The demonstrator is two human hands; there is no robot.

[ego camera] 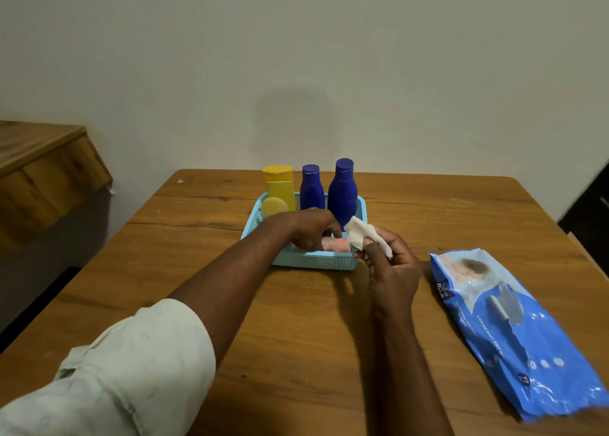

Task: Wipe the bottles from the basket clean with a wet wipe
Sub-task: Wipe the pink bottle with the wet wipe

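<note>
Head view: my left hand (311, 228) is gripping a small pink plastic bottle (336, 245) over the light-blue mesh basket (316, 261) near the counter's far edge, while my right hand (384, 254) is pinching a crumpled white wet wipe (362, 233). I am risking knocking over the tall dark-blue bottle (342, 193) just behind.

A brown wooden table (230, 304) carries a light-blue perforated plastic basket (316, 261) far centre and a blue wet-wipe pack (514, 330) near right.

Pink bottle (336, 245) sideways over blue basket (316, 261); crumpled white wipe (362, 234) at its rt end.
</note>
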